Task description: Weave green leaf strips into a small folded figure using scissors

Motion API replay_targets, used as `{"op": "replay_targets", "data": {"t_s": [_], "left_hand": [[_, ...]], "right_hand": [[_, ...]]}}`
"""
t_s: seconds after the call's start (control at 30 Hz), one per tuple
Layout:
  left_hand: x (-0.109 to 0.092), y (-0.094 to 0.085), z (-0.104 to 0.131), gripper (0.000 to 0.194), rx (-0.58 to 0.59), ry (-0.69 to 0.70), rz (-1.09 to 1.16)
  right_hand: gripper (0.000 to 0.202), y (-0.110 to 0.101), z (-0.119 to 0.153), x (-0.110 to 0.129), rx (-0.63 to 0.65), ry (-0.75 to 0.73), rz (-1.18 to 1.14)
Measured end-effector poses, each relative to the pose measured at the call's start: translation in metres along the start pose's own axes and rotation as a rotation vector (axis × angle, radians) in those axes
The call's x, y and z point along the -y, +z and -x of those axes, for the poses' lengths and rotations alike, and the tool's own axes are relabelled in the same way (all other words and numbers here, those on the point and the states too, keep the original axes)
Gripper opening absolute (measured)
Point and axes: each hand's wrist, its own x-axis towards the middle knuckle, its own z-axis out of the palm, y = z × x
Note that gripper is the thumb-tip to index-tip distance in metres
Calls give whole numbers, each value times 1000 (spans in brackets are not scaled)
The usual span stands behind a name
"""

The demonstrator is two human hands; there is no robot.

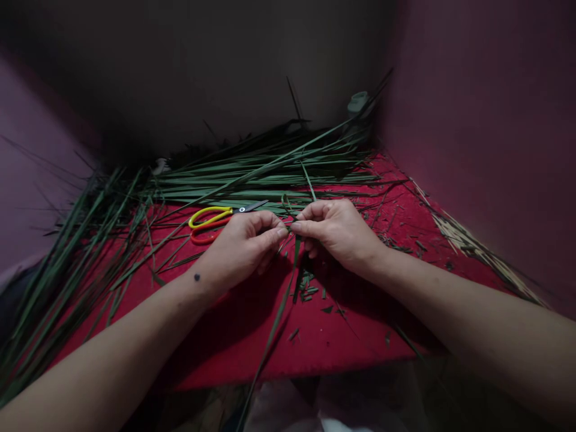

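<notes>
Both hands meet over the middle of a red cloth (252, 354). My left hand (243, 243) is closed, its thumb and index finger pinching a green leaf strip. Close beside it my right hand (339, 234) pinches the same strip (282, 306), fingertips nearly touching the left ones. One end of the strip hangs down past the cloth's front edge; a small loop and a thin end stick up behind the fingers. Scissors (211, 221) with yellow and red handles lie just behind my left hand, blades pointing right.
Long green leaves (252, 171) are heaped across the back, and more leaves (58, 282) spread along the left side. Cut scraps (308, 291) lie below the hands. Pale thin sticks (472, 249) line the right edge. A light container (357, 103) stands at the back right.
</notes>
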Motion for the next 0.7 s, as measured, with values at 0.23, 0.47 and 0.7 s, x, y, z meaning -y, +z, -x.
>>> {"op": "replay_targets", "data": {"t_s": [0.23, 0.47, 0.7], "left_hand": [[-6, 0, 3, 19, -1, 34, -27], [-3, 3, 3, 21, -6, 24, -21], [-7, 4, 3, 21, 9, 6, 29]], "right_hand": [[13, 3, 4, 4, -35, -15, -23], [16, 4, 4, 4, -31, 11, 10], [15, 0, 1, 2, -30, -44, 42]]}}
